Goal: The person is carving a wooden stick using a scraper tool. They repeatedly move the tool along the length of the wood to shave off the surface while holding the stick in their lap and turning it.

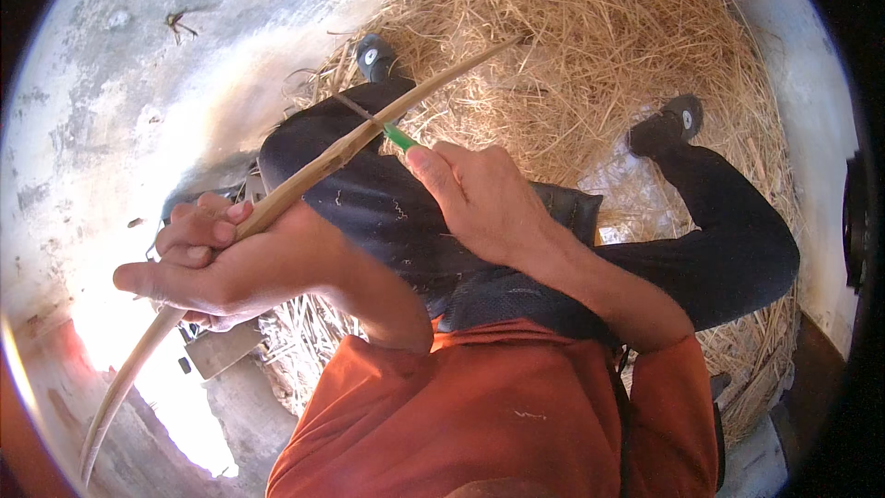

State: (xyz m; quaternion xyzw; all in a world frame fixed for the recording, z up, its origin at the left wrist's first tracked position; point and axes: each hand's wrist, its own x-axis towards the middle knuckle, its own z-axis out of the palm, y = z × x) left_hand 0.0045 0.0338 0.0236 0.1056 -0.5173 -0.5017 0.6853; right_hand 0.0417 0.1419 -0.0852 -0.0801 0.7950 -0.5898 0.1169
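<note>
A long, pale wooden stick [304, 181] slants from the lower left up across my left thigh to a thin tip at the top middle. My left hand [207, 263] is closed around its lower part, with the thumb pointing left. In my right hand [484, 198] is a knife [400, 136], gripped by its green handle. The narrow blade lies crosswise against the stick, just beyond a rough, notched patch in the wood. My palm and fingers hide most of the handle.
Straw-like strips or shavings [590, 28] cover the floor ahead and around my dark-trousered legs [719, 231]. A stained pale wall [184, 0] curves along the left. A flat brownish piece [224, 350] lies below my left hand. Small shavings cling to my trousers.
</note>
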